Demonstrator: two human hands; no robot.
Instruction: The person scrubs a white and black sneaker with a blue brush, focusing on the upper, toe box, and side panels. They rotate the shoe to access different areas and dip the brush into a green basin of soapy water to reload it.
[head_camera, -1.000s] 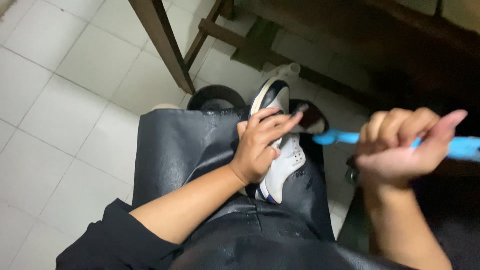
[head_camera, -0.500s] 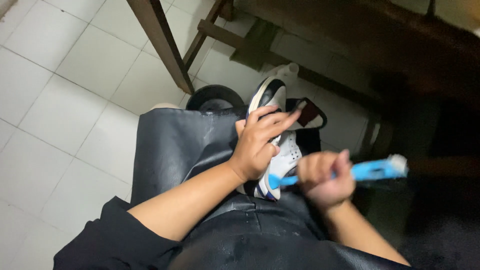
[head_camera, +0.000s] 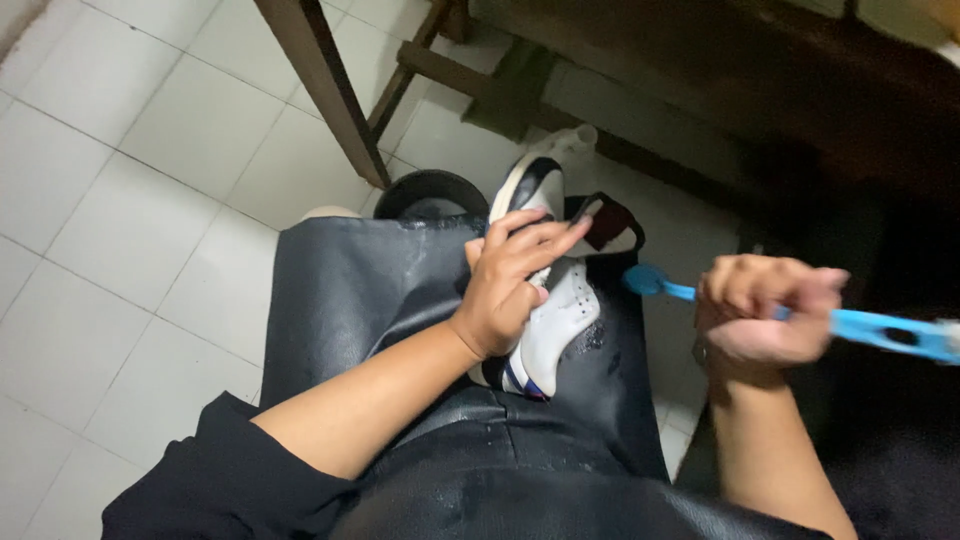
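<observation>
Resting across a wet black apron (head_camera: 350, 300) that covers the person's lap, a white sneaker (head_camera: 555, 320) with black and dark red trim lies near the centre of the view, its toe pointing toward 12 o'clock and its heel toward 6 o'clock. Left hand (head_camera: 510, 285): laid over the upper of the sneaker, fingers curled and pressing on it so that the shoe is pinned to the apron, with the fingertips (head_camera: 560, 235) reaching toward the raised tongue at 1 o'clock of the hand. Right hand (head_camera: 765, 315): closed in a fist around the handle of a blue brush (head_camera: 880, 330), which runs roughly level; the brush's rounded blue end (head_camera: 648, 280) sticks out at 9 o'clock of the fist, just beside the sneaker but not clearly touching it, while the longer part of the handle extends toward 3 o'clock and is blurred. At 12 o'clock of the apron's far edge, a round black container (head_camera: 430, 195) stands on the white tiled floor (head_camera: 150, 220). A slanted wooden leg (head_camera: 325, 85) of dark furniture rises at 11 o'clock, and the area at 2 o'clock lies in shadow. A black sleeve (head_camera: 210, 480) covers the left upper arm at 7 o'clock.
</observation>
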